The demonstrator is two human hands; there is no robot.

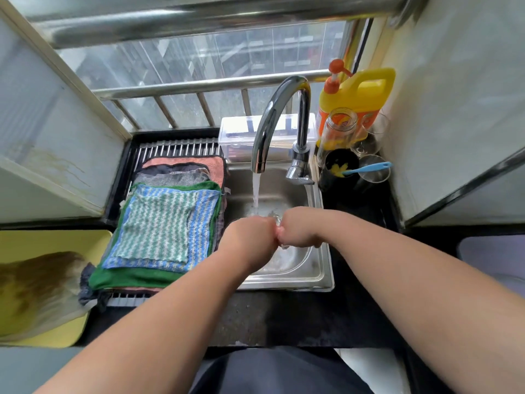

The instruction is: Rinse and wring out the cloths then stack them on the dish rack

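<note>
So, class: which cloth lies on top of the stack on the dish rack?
The blue, green and white zigzag-striped cloth; the plain green cloth and the others only peek out beneath it.

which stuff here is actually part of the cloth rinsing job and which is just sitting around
Part of the job: left hand, right hand, running tap, sink, stack of cloths, dish rack.

Just lying about: yellow detergent jug, glass jar, clear plastic box, black cup with blue brush, yellow tray.
</note>
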